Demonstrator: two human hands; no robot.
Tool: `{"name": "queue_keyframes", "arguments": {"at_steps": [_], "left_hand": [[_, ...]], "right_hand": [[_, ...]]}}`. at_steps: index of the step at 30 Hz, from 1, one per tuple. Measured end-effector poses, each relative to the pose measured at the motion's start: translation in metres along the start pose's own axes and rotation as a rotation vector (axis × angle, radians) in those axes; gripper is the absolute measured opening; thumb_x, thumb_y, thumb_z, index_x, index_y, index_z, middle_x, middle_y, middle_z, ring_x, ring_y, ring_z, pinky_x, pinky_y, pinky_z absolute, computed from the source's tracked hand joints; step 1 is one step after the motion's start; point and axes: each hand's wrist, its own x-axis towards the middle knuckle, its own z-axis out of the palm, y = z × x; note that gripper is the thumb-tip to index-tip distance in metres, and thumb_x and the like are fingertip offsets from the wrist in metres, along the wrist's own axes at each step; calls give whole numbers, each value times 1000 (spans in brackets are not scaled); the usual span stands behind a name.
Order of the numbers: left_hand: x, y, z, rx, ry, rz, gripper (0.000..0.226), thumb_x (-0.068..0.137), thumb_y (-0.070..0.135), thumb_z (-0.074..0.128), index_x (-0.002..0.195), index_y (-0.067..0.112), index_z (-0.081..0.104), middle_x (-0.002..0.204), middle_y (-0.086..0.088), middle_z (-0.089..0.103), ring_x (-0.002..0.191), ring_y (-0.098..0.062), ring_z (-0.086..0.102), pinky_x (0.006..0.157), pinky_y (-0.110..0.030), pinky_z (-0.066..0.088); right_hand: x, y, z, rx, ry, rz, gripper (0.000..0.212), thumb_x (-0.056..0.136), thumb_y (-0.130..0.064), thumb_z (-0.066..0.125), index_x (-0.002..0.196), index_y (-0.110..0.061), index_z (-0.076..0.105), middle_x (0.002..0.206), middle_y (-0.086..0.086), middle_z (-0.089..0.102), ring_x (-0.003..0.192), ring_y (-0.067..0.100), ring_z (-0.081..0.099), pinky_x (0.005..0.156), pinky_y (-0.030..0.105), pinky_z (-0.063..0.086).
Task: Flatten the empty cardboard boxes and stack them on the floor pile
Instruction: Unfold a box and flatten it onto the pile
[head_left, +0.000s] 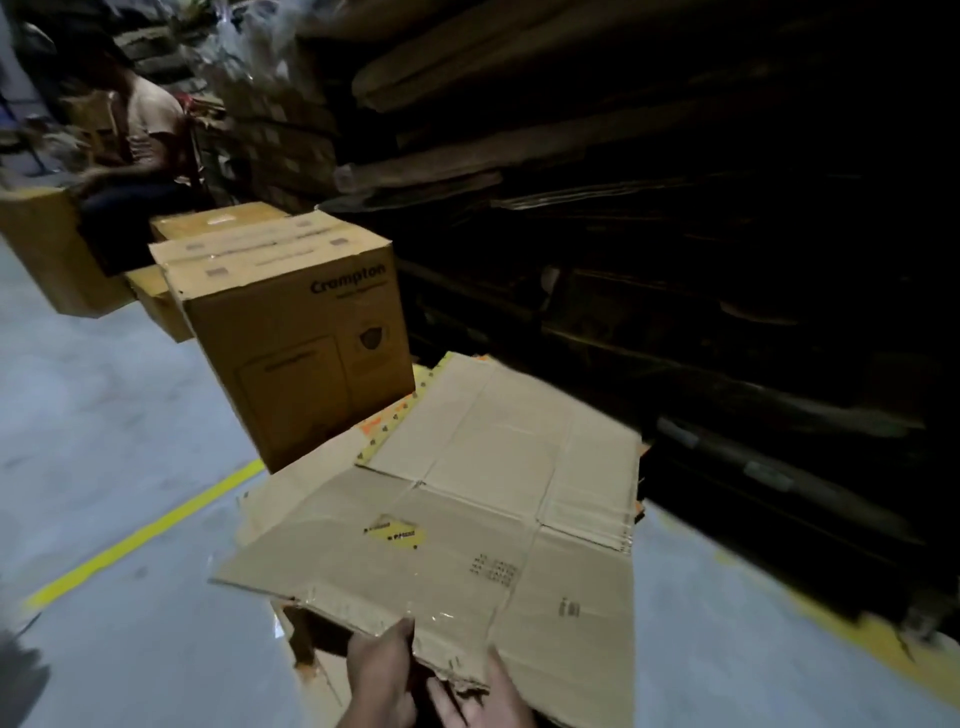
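A flattened brown cardboard box (457, 566) with a yellow label lies tilted over the floor pile (519, 441) of flat cardboard. My left hand (382, 670) grips its near torn edge, thumb on top. My right hand (488, 696) holds the same edge just to the right, with a finger stretched over the top face. An upright taped box marked "Crompton" (296, 332) stands just behind the pile on the left.
More brown boxes (52, 249) stand at the back left, where a person (140, 156) sits. Dark stacks of flat cardboard (675, 208) fill the right side. A yellow floor line (145, 530) runs across the grey floor on the left.
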Motion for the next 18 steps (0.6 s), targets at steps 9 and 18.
{"name": "queue_keyframes", "arguments": {"at_steps": [9, 18], "left_hand": [[61, 44, -21, 87, 123, 226, 31, 92, 0, 64, 122, 1, 59, 107, -16, 68, 90, -32, 64, 85, -44, 53], [46, -27, -12, 231, 0, 55, 45, 77, 10, 80, 114, 1, 57, 101, -21, 71, 85, -35, 71, 81, -49, 60]], "right_hand": [[28, -16, -36, -151, 104, -79, 34, 92, -11, 68, 125, -5, 59, 102, 22, 69, 104, 43, 63, 44, 37, 58], [58, 13, 7, -873, 2, 40, 36, 106, -36, 45, 127, -7, 52, 87, 10, 68, 66, 17, 69, 55, 31, 58]]}}
